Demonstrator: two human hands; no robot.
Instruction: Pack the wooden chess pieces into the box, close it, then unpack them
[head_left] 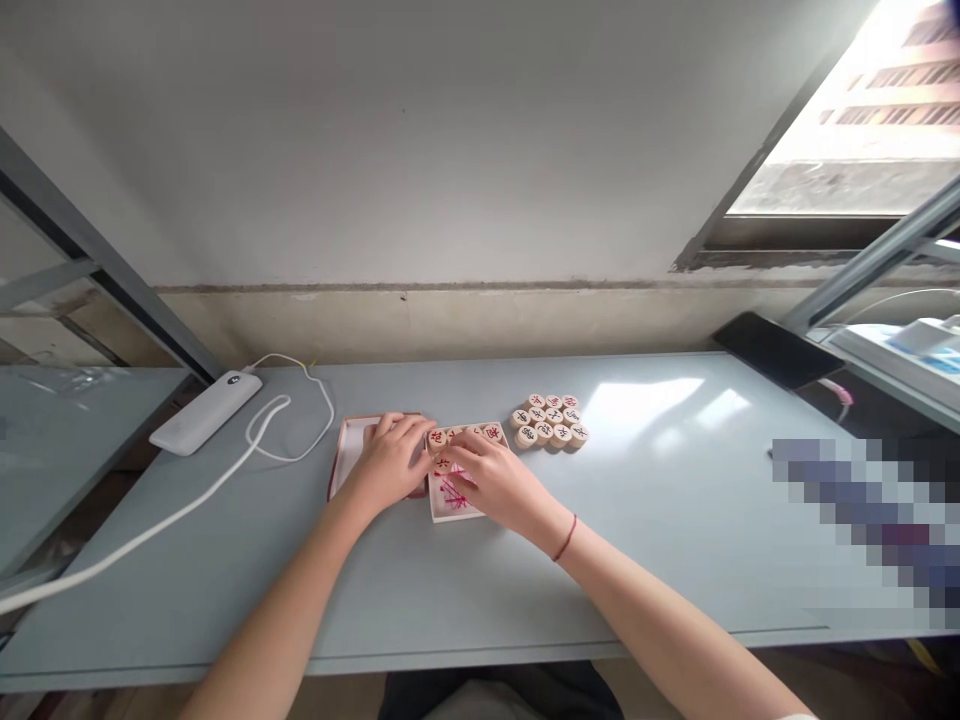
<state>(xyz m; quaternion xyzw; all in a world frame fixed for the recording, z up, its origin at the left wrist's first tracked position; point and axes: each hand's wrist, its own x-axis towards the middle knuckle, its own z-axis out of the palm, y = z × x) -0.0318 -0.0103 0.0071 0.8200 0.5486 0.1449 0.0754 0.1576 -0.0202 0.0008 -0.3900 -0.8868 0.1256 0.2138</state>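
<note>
My left hand (388,462) lies over the right side of a shallow white box lid with a red rim (349,452), and its fingers hide part of that lid. My right hand (487,482) reaches over a white box tray (459,510) with pink markings on its floor. Its fingertips are at round wooden Chinese chess pieces with red characters (442,465) inside the tray. Whether either hand grips a piece is hidden. Just beyond, a tight cluster of wooden chess pieces with dark characters (547,420) stands on the pale grey table (660,520).
A white power bank (206,412) lies on the table's left side, with a white cable (289,420) looping from it over the table edge. A black phone (776,350) lies at the far right corner. A wall runs behind the table, with a window at upper right.
</note>
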